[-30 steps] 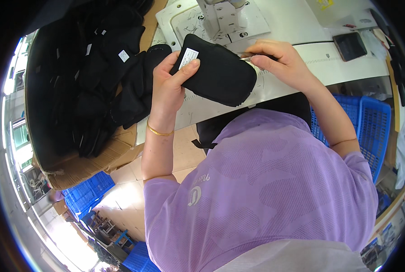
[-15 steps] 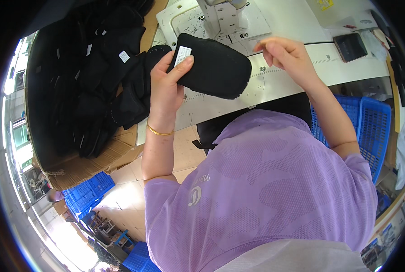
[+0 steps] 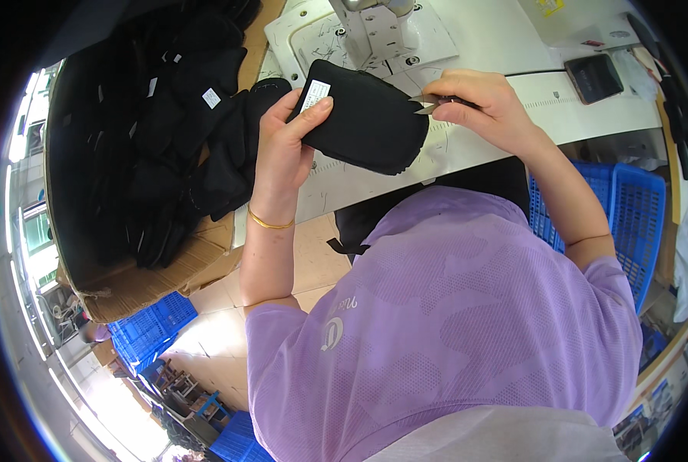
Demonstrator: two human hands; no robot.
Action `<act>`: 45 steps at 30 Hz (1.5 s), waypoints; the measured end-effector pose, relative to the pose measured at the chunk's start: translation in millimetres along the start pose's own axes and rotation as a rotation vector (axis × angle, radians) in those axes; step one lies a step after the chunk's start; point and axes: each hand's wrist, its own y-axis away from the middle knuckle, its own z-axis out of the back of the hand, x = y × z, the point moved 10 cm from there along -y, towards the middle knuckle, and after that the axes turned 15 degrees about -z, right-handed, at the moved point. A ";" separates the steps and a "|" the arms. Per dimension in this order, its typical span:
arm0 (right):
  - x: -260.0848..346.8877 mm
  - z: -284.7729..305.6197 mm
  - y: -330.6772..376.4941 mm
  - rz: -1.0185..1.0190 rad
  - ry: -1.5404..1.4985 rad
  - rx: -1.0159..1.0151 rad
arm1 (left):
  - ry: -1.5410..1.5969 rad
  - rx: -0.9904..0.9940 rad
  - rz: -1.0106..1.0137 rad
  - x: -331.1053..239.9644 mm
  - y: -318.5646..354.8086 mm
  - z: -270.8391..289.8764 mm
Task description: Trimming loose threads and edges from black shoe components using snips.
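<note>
My left hand (image 3: 288, 138) grips a black padded fabric piece (image 3: 363, 119) by its left end, thumb on top beside a small white label (image 3: 315, 94). The piece is held above the table's front edge. In my right hand (image 3: 488, 108) is a pair of thread snips (image 3: 430, 105), blades pointing left and slightly apart. Their tips are at the right edge of the fabric piece; whether they touch it I cannot tell.
A white sewing machine (image 3: 374, 35) stands on the table (image 3: 505, 61) behind the piece. At the left, a cardboard box (image 3: 159, 289) holds several black fabric pieces (image 3: 213, 115). A phone (image 3: 595, 78) lies at the right, above blue crates (image 3: 636, 215).
The snips now show in my right hand, blades outward at the fabric's edge; before, they were not visible. The fabric piece has tilted and shifted slightly downward.
</note>
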 end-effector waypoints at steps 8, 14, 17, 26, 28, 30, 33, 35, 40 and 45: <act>-52.4 6.0 1.6 -0.420 -0.663 -0.083 | 0.031 -0.039 0.009 7.7 -4.0 1.2; -65.2 -10.8 4.3 -0.800 -0.531 0.260 | -0.265 0.094 -0.149 12.1 13.5 -13.6; -84.8 96.8 -7.2 -0.851 -0.234 -0.159 | -1.246 0.156 -0.554 -45.0 23.7 -0.7; -58.5 111.0 -55.1 -0.548 0.151 -0.352 | -1.943 0.105 -0.507 -23.5 6.9 39.9; -45.7 64.7 -40.4 -0.528 -0.013 -0.159 | -1.794 0.083 -0.593 -51.9 7.2 17.8; -27.7 19.1 -33.8 -0.493 -0.274 -0.013 | -1.665 0.446 -1.061 -73.1 26.5 -51.1; -24.1 -14.8 -30.3 -0.725 -0.521 0.125 | -1.625 0.825 -1.478 -71.1 66.0 -102.3; -20.6 -42.5 -25.7 -0.681 -0.599 0.435 | -1.553 0.868 -1.480 -73.0 63.8 -108.3; 11.7 -9.9 -26.7 -0.456 -0.454 0.103 | -0.919 0.150 -0.901 -121.8 -22.5 -52.9; 28.7 1.9 -39.1 -0.405 -0.488 -0.082 | -0.526 0.355 -0.250 -103.4 -90.4 -57.7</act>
